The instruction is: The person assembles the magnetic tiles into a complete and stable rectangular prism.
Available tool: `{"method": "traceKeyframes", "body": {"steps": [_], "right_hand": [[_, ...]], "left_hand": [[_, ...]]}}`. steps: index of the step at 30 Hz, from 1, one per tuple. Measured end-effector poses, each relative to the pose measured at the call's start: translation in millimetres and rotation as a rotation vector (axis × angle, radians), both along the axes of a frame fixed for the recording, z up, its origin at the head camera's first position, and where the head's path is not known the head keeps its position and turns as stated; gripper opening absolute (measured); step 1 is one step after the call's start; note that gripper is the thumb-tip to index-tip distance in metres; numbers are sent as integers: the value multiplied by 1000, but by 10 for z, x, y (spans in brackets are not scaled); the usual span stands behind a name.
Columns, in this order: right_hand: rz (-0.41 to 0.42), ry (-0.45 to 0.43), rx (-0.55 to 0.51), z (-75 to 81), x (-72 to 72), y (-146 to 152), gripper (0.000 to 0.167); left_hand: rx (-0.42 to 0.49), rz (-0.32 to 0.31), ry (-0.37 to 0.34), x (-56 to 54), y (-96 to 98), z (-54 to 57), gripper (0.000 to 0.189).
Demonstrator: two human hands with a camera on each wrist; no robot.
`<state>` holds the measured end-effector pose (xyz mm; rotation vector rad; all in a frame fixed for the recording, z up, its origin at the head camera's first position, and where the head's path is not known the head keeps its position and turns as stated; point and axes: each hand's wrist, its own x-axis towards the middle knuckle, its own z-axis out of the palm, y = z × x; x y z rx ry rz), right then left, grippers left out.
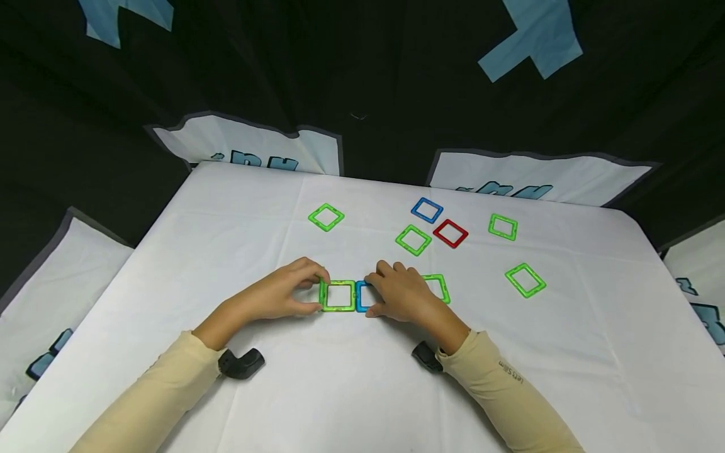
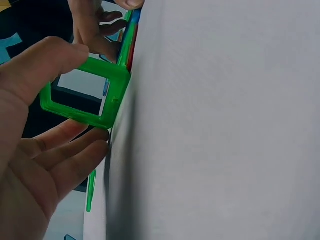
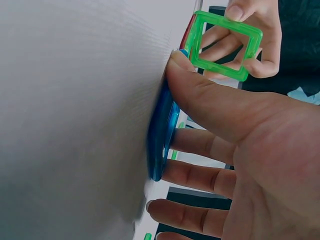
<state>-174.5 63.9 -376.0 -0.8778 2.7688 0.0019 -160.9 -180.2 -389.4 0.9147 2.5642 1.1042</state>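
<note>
My left hand (image 1: 283,290) pinches a green square frame tile (image 2: 117,95) between thumb and fingers. That tile stands upright at the left edge of another green square tile (image 1: 340,309), which lies flat on the table. A red edge (image 2: 132,47) shows along the flat tile in the left wrist view. To its right, my right hand (image 1: 404,292) holds a blue square tile (image 3: 162,130) low at the tabletop, thumb on the near side and fingers on the far side. The blue tile's left side meets the flat green one; its right part is hidden under the hand.
Another green tile (image 1: 445,289) lies just right of my right hand. Farther back on the white table (image 1: 351,390) are a blue tile (image 1: 433,203), a red tile (image 1: 457,226) and several green tiles (image 1: 421,232). Black curtain (image 1: 385,75) hangs behind the table.
</note>
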Motion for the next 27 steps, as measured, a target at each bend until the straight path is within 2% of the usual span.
{"method": "traceKeyframes", "body": {"steps": [3,8,20,24,27], "right_hand": [[0,7,3,10,-6,-9,62],[0,-1,-6,23,6,-16,63],[0,-2,3,16,8,-33,64],[0,-10,4,23,1,-21,65],[-5,-34,4,16,2,1,66]], "left_hand": [[30,17,-25,2,-18,-14,38],[42,50,-7,25,-35,-59,44],[-41,52,175,86,-43,-122,51],[-59,67,171,94,-34,-127,57],[-78,80,138,106,-12,-137,60]]}}
